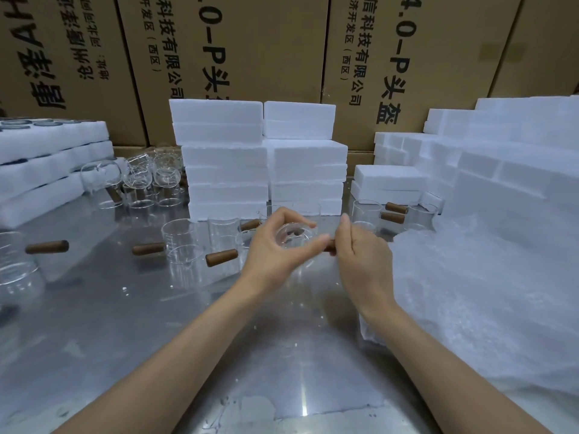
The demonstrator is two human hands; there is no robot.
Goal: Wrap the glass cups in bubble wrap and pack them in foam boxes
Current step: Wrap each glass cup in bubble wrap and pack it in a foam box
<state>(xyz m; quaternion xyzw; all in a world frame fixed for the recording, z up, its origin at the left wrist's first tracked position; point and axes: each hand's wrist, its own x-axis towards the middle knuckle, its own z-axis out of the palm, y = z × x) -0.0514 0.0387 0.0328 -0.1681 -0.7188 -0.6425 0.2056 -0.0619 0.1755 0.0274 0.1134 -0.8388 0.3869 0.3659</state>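
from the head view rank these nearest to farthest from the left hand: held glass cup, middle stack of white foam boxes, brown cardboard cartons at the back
1. Clear glass cup, gripped in the left hand.
2. Middle stack of white foam boxes, just behind.
3. Brown cardboard cartons, along the back wall.

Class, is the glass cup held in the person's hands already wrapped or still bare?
Bare: clear glass cup shows between the fingers; the bubble wrap lies apart.

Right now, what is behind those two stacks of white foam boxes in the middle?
Behind the foam boxes stands a wall of big brown cardboard cartons printed with black characters. The stacks hide the cartons' lower parts and the table behind them, so anything there cannot be seen.
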